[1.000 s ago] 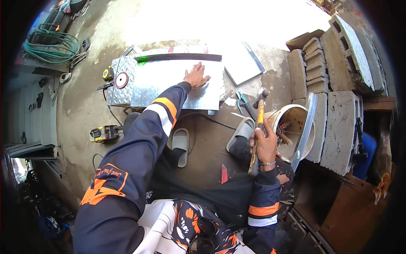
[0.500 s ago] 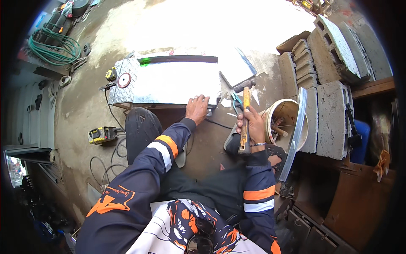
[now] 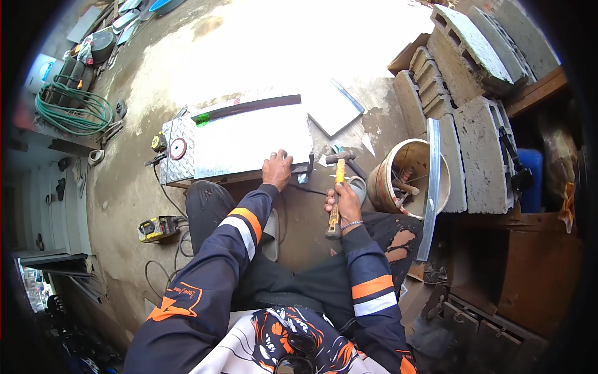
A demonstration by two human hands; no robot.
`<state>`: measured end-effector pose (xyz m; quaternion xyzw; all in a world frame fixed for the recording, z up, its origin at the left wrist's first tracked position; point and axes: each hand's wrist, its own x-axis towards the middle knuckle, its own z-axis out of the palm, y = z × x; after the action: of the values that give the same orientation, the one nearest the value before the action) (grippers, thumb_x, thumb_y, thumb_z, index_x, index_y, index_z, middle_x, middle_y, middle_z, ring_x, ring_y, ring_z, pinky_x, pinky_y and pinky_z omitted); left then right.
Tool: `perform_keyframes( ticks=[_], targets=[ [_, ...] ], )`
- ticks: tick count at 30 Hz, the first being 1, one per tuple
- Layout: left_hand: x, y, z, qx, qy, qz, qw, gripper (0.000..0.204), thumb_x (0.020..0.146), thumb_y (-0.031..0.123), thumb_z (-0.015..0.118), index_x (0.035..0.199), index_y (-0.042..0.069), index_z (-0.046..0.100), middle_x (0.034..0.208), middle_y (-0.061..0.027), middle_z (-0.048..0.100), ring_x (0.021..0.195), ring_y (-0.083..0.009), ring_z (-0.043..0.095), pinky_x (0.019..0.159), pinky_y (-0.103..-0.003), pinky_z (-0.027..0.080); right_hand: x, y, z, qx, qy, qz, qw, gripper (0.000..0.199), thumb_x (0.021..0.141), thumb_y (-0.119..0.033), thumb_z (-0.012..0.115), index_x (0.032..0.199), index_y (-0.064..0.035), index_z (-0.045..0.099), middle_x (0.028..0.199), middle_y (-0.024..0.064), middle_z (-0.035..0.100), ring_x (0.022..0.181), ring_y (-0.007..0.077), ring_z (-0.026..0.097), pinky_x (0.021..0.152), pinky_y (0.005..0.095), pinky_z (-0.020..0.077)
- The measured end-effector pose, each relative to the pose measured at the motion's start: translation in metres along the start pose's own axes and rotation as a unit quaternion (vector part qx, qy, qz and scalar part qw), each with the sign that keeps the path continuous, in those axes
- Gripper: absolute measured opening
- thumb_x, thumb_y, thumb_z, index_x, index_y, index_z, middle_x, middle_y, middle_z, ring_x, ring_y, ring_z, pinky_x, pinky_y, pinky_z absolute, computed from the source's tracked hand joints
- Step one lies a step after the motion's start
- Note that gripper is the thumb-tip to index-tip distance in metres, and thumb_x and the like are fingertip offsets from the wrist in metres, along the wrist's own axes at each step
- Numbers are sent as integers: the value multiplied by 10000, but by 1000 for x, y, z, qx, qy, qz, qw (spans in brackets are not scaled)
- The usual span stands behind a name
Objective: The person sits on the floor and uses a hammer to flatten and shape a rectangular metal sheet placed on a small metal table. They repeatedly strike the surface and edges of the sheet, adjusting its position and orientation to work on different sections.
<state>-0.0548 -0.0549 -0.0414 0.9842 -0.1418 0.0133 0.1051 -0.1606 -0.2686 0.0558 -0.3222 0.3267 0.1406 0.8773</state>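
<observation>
Hands: left [image 3: 276, 170] half-curled on sheet [image 3: 243, 140], right [image 3: 347, 203] around hammer [image 3: 340, 173]

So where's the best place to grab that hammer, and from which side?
Probably the yellow handle of the hammer, from the person's near right: it's long and slim, its butt points back toward the body, and the metal head sits at the far end. The right hand is wrapped around the handle that way.

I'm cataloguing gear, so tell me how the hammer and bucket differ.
The hammer is slim with a yellow handle; the bucket is wide, round and dirty off-white. The right hand holds the hammer; the bucket is unheld. Both are right of the metal sheet.
</observation>
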Motion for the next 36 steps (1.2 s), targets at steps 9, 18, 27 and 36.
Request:
perform_keyframes(
  ticks=[9,18,27,36],
  targets=[
    [29,0,-79,-63,94,32,993,228,818,317,765,985,176,701,926,14,688,944,-217,651,1022,-514,278,14,-27,6,-18,28,-89,995,108,971,-76,481,1072,-56,447,794,75,524,572,145,509,462,305,463],
    [37,-24,-251,-476,269,-39,836,214,877,188,763,1043,70,699,912,-52,746,846,-123,672,823,-329,476,-4,-30,-3,-126,29,-195,972,286,950,-63,500,1229,-48,435,776,55,511,540,134,516,412,308,471],
    [-2,-69,-238,-718,348,23,603,352,923,57,733,1264,62,650,1152,-18,720,1058,-93,655,918,-249,524,-111,3,65,-329,-84,-287,896,523,1029,-124,525,1512,-98,327,750,7,501,539,86,506,411,253,441],
    [-7,-55,-243,-742,366,23,561,363,941,13,685,1295,71,632,1173,-18,714,1088,-94,646,933,-256,519,-203,11,184,-503,-201,-462,702,608,1033,-105,506,1592,-99,267,736,80,606,530,127,543,500,297,445]
  ],
)
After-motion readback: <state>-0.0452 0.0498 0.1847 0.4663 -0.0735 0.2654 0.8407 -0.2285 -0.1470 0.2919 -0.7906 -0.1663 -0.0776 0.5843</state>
